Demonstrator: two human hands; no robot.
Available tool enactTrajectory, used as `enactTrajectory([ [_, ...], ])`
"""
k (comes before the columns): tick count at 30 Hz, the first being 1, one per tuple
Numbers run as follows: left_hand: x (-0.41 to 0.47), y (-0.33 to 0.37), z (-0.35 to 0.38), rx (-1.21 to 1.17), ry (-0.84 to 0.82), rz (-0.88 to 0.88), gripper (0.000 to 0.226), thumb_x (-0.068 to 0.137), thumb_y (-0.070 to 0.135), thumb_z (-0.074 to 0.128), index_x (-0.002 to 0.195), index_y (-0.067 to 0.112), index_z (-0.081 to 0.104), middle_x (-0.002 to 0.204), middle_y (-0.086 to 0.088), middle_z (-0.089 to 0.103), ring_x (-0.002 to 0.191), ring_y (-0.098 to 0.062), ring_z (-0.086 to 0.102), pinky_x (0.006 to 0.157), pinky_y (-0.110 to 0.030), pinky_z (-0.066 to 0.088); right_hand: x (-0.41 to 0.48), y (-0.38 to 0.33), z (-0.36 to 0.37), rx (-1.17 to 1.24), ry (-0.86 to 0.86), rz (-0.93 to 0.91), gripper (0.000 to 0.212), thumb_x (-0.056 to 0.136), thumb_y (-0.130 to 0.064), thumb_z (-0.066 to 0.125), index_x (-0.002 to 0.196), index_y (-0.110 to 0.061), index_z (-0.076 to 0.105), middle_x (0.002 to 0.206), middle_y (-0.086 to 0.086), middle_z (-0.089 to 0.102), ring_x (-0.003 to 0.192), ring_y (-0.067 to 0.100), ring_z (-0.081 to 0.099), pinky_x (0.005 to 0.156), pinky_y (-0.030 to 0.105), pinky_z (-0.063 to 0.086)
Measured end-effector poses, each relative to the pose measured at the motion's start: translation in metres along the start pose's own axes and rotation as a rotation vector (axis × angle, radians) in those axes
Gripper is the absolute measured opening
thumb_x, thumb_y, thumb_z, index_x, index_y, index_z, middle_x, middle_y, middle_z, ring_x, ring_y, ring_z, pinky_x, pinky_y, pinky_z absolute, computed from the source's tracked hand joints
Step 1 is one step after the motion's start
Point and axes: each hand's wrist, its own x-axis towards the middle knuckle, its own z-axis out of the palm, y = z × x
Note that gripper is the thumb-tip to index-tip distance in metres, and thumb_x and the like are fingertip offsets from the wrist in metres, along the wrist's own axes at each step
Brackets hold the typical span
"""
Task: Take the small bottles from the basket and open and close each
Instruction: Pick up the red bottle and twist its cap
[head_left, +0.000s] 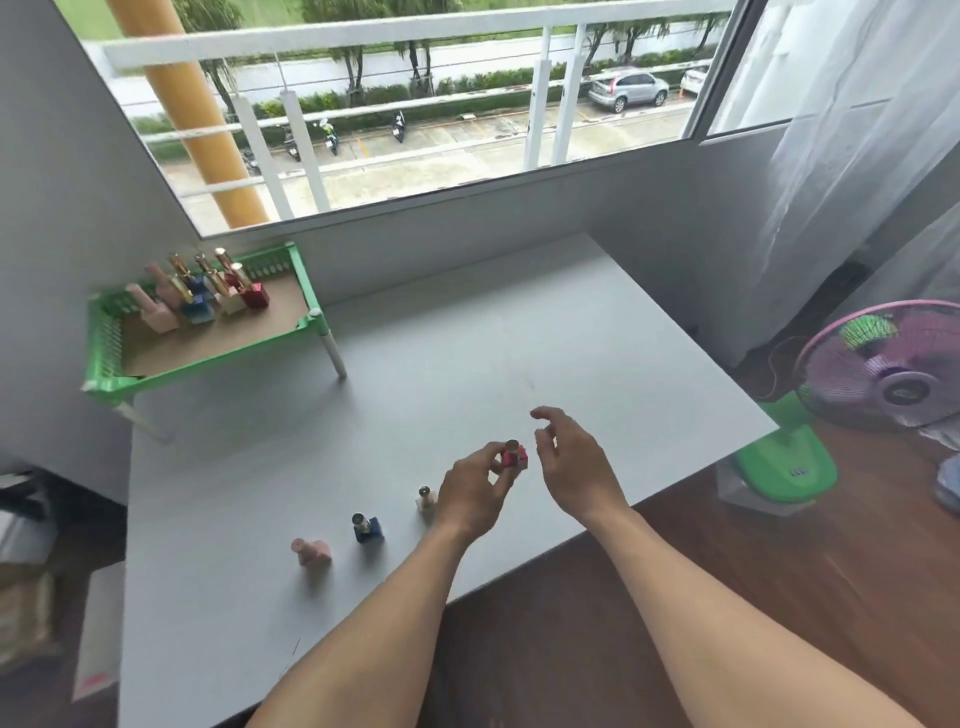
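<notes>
Bottles (363, 527): four out, seven basketed (208, 358).

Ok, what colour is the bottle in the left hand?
Red bottle, silver cap, seen in the head view.

Grey table (467, 338): green basket (311, 291), pink bottle (313, 552), blue bottle (368, 527), cream bottle (426, 501).

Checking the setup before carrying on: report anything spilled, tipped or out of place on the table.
Nothing stands out. Three small bottles, pink, blue and cream, stand upright in a row. The left hand holds a red bottle. No spills visible.
</notes>
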Motion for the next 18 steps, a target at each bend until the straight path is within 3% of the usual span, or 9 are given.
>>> enactTrajectory([
  [3,0.003,0.009,-0.014,0.009,0.048,0.048,0.014,0.09,0.056,0.054,0.102,0.049,0.056,0.088,0.019,0.066,0.071,-0.002,0.063,0.064,-0.023,0.044,0.001,-0.016,-0.009,-0.01,0.01,-0.085,0.031,0.1,-0.04,0.037,0.129,-0.036,0.047,0.104,-0.016,0.049,0.086,0.009,0.054,0.076,0.029,0.042],
  [7,0.003,0.016,-0.029,0.098,0.16,0.089,0.024,0.089,0.058,0.051,0.102,0.041,0.061,0.087,0.016,0.064,0.078,-0.004,0.059,0.063,-0.022,0.041,0.0,-0.032,-0.019,-0.152,-0.039,-0.211,0.036,0.097,-0.049,0.041,0.13,-0.035,0.049,0.106,-0.011,0.051,0.086,0.013,0.057,0.077,0.033,0.049],
  [13,-0.003,0.021,-0.05,0.178,0.277,0.091,0.02,0.088,0.051,0.057,0.103,0.039,0.063,0.086,0.016,0.06,0.076,-0.008,0.057,0.064,-0.025,0.04,-0.002,-0.05,-0.022,-0.11,-0.02,-0.299,0.025,0.096,-0.038,0.052,0.116,-0.026,0.061,0.109,-0.009,0.062,0.098,0.01,0.064,0.08,0.032,0.051],
  [18,-0.011,0.021,-0.064,0.214,0.328,0.091,0.02,0.087,0.051,0.06,0.105,0.041,0.064,0.083,0.018,0.057,0.074,-0.008,0.054,0.064,-0.025,0.038,-0.002,-0.058,-0.028,-0.197,-0.055,-0.352,0.027,0.096,-0.024,0.053,0.123,-0.021,0.058,0.116,-0.004,0.063,0.093,0.018,0.064,0.078,0.033,0.05],
])
